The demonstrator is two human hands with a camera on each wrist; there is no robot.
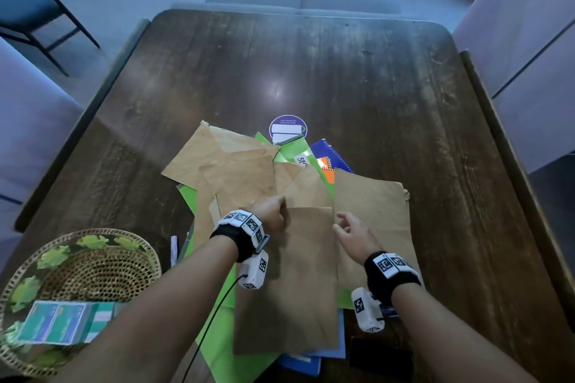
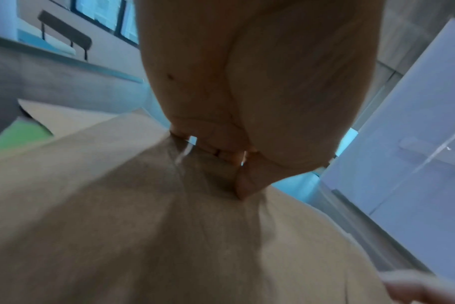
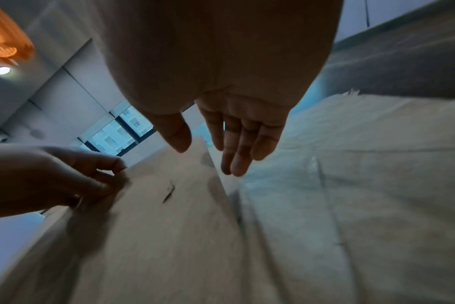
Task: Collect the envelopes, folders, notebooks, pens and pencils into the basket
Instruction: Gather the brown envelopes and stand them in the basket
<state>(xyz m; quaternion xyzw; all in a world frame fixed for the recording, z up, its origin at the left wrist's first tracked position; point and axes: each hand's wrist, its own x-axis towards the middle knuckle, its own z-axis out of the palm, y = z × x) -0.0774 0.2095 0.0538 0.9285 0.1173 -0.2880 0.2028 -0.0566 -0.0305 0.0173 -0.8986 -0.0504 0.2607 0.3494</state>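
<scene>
Both forearms reach in from the near edge, each with a black wristband carrying white marker blocks. Between them lies a long brown envelope [image 1: 292, 283], the topmost sheet of the pile and the one nearest the person. Its far left corner is pinched by the left hand [image 1: 270, 211], whose fingers curl over the edge with the thumb under it; the left wrist view shows the paper creasing where the curled fingers [image 2: 221, 152] bite into it. Just to the right, the right hand [image 1: 353, 235] hovers with its fingers [image 3: 242, 148] straight and loosely spread, holding nothing, their tips near the envelope's right edge and above a second envelope [image 1: 373, 214] that lies beside it. More brown envelopes [image 1: 224, 162] fan out farther back, overlapping green folders [image 1: 289, 152], a blue spiral notebook [image 1: 329, 154] and an orange notebook [image 1: 326, 169]; blue folders [image 1: 314, 361] peek out beneath the near end of the pile. All of this rests on a dark wooden table [image 1: 373, 81], with a round purple sticker [image 1: 287, 129] just beyond the pile. At near left sits a woven basket [image 1: 102, 267] with green leaf patches on its rim, well apart from the held envelope, and a teal box [image 1: 59, 323] lies in it.
</scene>
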